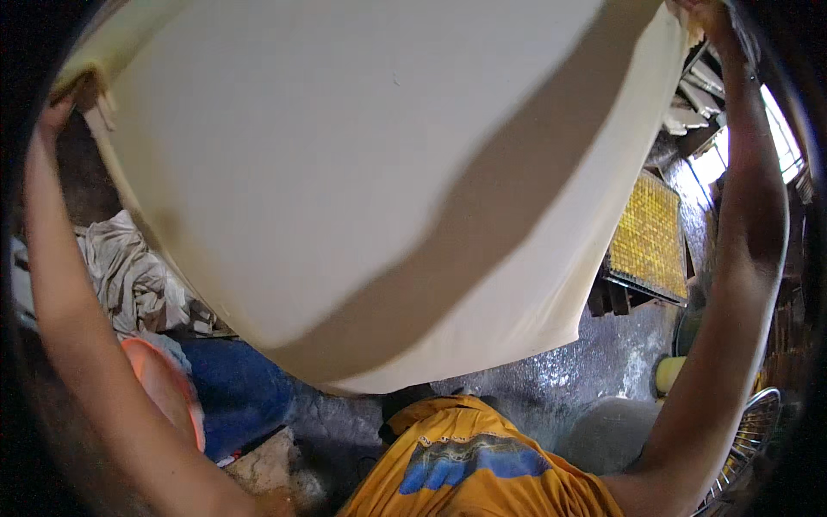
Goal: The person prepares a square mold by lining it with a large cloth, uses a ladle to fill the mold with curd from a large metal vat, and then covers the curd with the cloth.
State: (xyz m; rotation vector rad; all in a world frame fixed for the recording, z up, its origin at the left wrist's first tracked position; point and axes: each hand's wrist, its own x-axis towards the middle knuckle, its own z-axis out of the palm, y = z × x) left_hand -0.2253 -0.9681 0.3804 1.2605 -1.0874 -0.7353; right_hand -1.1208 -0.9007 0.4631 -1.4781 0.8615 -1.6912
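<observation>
A large cream cloth (pixel 388 155) fills the upper middle of the head view, spread between my raised arms with a broad shadow band across it. My left hand (pixel 65 108) is closed on its upper left edge, partly hidden in the folds. My right hand (pixel 706 19) grips its upper right edge at the top of the view. The lower edge sags above my orange shirt.
At the left are crumpled pale cloths (pixel 138 267), an orange basin (pixel 155 388) and a blue container (pixel 233 388). At the right stand a yellow mesh rack (pixel 642 237), a grey round vessel (pixel 603 435), a yellow cylinder (pixel 668 375) and a wire fan guard (pixel 745 439).
</observation>
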